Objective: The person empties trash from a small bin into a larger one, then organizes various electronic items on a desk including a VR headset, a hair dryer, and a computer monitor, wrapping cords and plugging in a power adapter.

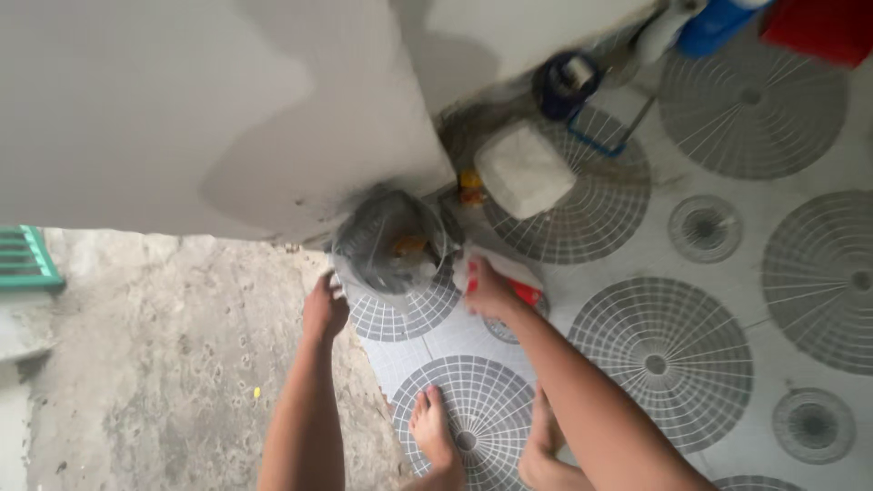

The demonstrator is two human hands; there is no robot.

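Left hand (324,309) has its grip closed on the rim of a clear plastic bag (389,245) with dark stuff inside; right hand (489,289) grips a white and red packet (520,284) just beside it; bag sits low against the wall (182,109) on the patterned tile floor (655,364); bare feet (435,432) below; a white block (524,170) and a dark blue tub (564,84) sit further back.

Circle-patterned tile floor (709,300), white wall (182,100)

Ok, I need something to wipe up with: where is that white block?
In the head view the white block lies on the patterned floor tiles by the wall corner, right of the bin, below the dark blue container.
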